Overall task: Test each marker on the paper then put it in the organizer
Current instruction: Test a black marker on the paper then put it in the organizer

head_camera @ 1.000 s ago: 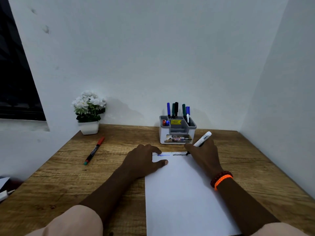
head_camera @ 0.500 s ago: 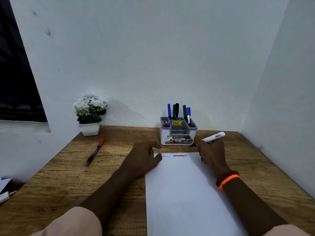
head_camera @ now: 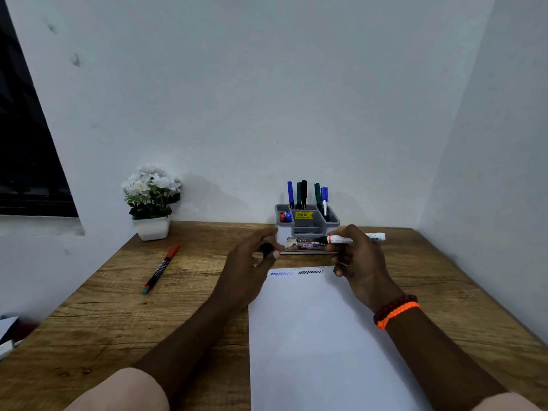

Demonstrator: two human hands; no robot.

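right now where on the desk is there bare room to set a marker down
Bare wood lies between the red-capped marker and the left hand, and right of the white paper sheet out to the wooden desk edge. It is crowded ahead, where both hands meet before the grey and white organizer.

— How many markers?
— Five stand in the organizer (head_camera: 307, 229), one lies loose (head_camera: 160, 269), one is held (head_camera: 353, 239): seven. Two small caps sit in a side slot (head_camera: 285, 216).
— Paper?
— One sheet (head_camera: 320, 336), with two scribbles (head_camera: 296, 273). One plant (head_camera: 151, 200), two hands.
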